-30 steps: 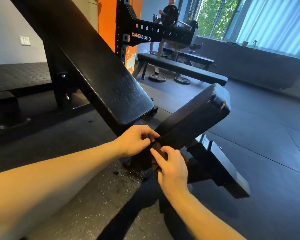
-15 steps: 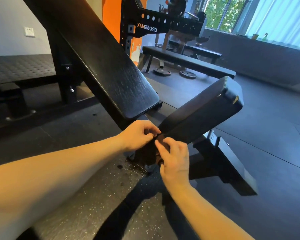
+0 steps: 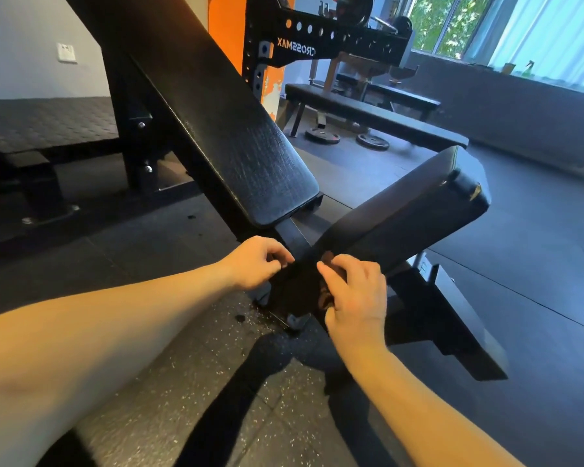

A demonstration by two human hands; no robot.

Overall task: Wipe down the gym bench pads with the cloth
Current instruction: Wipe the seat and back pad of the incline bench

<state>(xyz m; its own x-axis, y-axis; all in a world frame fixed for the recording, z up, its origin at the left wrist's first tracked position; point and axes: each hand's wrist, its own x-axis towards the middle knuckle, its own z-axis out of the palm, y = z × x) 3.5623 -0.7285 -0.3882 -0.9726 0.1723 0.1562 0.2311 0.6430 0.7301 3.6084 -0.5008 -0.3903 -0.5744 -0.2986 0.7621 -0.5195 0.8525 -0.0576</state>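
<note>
Head view looks down on two bare forearms that reach to the low end of a black gym bench. The left hand (image 3: 257,261) has its fingers curled, and thumb and fingertips pinch the edge of the cloth (image 3: 321,293). The right hand (image 3: 354,291) is also curled and grips the same cloth from the other side, with the thumb on top. The cloth is dark brown, bunched between both hands, and it lies against the lower end of the seat pad (image 3: 402,224), where the pad meets the black frame. It is hard to separate the cloth's full outline from the dark frame behind it.

The seat pad tilts upward to the right and has a small tear at its far corner. The back pad (image 3: 223,129) rises steeply to the upper left, its surface cracked and worn; its low end is just beside the left hand but apart from it. Under the bench is a speckled rubber floor (image 3: 182,382). Behind stand a black rack (image 3: 317,45) with an orange post, a flat bench (image 3: 368,111) and two weight plates (image 3: 322,135) on the floor.
</note>
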